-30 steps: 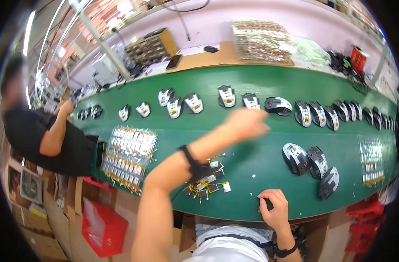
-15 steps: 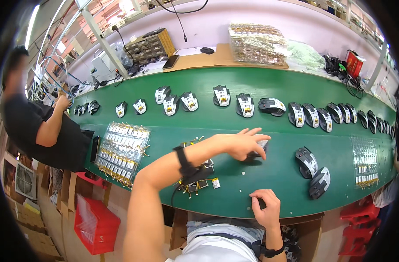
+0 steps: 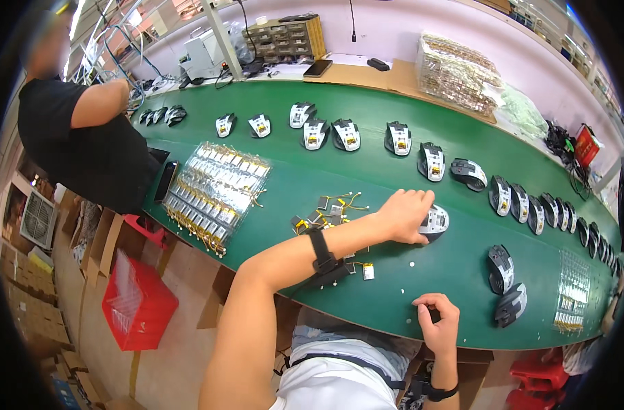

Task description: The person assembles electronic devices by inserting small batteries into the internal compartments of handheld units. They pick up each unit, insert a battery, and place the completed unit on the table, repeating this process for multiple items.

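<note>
Across smooth green tabletop (image 3: 305, 171), our left hand (image 3: 408, 215) grasped a domed white-and-black computer mouse (image 3: 438, 221); our right hand (image 3: 441, 321) curled, contents unclear.

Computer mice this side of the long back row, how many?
3: one mouse at the left hand, a second mouse farther right, a third mouse beside that one; the left arm could hide more.

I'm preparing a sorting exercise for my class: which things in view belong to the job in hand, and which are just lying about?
Likely in the job:
partly assembled computer mouse in the left hand
row of computer mice
loose wired battery cells

Likely just lying about:
dark phone
red bin
red stools
</note>
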Available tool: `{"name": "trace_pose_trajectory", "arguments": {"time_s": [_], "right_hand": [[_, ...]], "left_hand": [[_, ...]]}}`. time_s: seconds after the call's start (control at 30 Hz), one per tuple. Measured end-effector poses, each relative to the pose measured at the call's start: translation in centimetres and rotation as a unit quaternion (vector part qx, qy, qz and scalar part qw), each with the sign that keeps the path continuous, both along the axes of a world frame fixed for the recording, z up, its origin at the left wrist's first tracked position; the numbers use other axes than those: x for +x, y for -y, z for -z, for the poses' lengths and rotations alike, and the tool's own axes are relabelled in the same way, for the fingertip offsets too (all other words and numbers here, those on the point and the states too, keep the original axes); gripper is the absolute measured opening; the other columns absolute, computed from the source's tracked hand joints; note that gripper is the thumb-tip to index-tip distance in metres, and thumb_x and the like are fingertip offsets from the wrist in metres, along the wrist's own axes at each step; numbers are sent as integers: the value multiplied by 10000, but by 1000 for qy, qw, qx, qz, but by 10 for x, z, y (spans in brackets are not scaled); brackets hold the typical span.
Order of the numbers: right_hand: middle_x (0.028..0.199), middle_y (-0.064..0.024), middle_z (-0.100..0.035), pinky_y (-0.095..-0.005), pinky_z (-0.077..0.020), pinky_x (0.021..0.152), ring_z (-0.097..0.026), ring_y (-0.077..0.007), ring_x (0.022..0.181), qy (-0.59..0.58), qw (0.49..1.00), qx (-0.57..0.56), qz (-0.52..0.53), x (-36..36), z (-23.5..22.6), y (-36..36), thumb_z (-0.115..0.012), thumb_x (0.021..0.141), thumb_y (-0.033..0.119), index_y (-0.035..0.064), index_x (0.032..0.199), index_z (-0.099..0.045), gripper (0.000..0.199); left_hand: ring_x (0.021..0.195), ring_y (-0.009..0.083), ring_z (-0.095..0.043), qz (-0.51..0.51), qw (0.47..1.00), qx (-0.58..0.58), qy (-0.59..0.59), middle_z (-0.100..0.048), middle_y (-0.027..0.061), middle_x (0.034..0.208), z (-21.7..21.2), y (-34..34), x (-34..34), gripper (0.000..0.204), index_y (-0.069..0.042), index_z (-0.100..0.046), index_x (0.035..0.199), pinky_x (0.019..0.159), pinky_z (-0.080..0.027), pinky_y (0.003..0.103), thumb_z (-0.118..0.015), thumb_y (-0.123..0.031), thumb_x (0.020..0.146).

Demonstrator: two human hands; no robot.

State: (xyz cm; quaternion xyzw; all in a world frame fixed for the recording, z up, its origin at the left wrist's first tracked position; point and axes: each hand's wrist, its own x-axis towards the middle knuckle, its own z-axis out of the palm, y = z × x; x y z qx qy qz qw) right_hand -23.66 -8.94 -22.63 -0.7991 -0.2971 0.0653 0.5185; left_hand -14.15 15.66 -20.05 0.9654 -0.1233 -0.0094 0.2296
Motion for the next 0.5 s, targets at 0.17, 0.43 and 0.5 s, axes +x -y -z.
{"name": "trace_pose_trajectory", "arguments": {"time_s": [0.17, 0.43, 0.5], "right_hand": [[817, -117, -674, -376, -521, 699, -655, -292, 755, 43, 970, -121, -206, 28, -34, -22, -648, 807, 77, 30, 895, -665, 101], [900, -105, -628, -447, -530, 713, -642, -320, 879, 260, 933, -165, -189, 103, -18, -156, -658, 821, 144, 74, 921, -639, 124], [917, -109, -618, -451, -529, 708, -636, -320, 914, 244, 927, -223, -175, 109, -6, -173, -657, 826, 135, 70, 929, -632, 125]], "left_hand": [[924, 149, -572, -89, 873, -469, 99, -565, 48, 1088, -10, -51, -58, 719, -38, -436, 1355, 786, -523, 318, -716, -470, 853], [836, 202, -450, -37, 451, -885, 106, -435, 99, 1005, 11, -70, -202, 800, 37, -348, 1403, 711, -430, 337, -542, -566, 914], [835, 206, -465, -20, 419, -903, 93, -438, 94, 992, 37, -63, -217, 768, 3, -369, 1381, 704, -437, 338, -571, -564, 903]]}}
